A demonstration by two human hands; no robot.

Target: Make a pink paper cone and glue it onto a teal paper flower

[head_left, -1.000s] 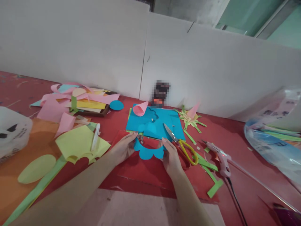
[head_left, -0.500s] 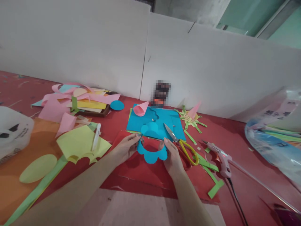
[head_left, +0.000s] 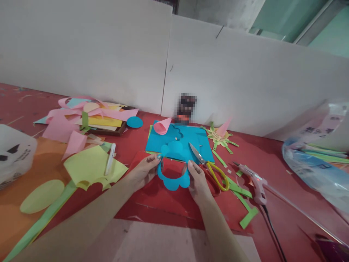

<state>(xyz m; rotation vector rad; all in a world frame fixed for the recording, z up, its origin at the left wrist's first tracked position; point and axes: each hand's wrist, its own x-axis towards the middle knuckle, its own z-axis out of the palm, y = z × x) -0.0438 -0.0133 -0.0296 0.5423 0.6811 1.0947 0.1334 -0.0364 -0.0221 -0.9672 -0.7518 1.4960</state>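
A scalloped blue paper ring with an open middle is held up between my two hands. My left hand pinches its left side between thumb and fingers. On the opposite side, my right hand grips the ring's edge the same way. Beyond the ring, blue paper sheets lie flat, with a pink paper cone on top. Yellow-handled scissors rest just right of my right hand, blades pointing away over the blue sheets.
A pink glue gun with a cord lies at right, near green paper strips. Behind them sits a green-petalled flower. Yellow paper, a white marker and a tray of scraps are at left. Plastic bags flank both sides.
The ring has turned slightly in my hands, its lower lobes shifting left. My right hand has moved a little left with its edge.
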